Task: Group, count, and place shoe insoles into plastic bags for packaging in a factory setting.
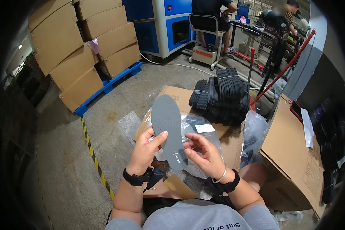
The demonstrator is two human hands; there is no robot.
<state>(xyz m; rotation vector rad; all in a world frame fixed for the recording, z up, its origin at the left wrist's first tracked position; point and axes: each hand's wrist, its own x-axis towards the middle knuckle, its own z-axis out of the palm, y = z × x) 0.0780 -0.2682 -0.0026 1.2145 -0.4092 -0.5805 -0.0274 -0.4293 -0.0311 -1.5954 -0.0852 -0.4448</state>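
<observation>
A grey shoe insole (166, 126) with small perforations and light printing at its heel is held up in front of me, heel toward me. My left hand (143, 151) grips its left edge, thumb on top and fingers behind. Beside the right edge near the heel is my right hand (205, 155), its thumb and fingers curved and apart; whether the fingertips touch the edge I cannot tell. Under the insole lies a clear plastic bag (209, 140) with dark contents and a white label, on a cardboard box (174, 94).
Bundled dark insoles (222, 96) are piled on the box's far right. Another carton (291, 153) stands at my right, bearing a red-edged phone (296, 111) and a paper strip (306, 128). Stacked cartons (53, 36) on a blue pallet (107, 88) are far left. A person (211, 11) sits beyond.
</observation>
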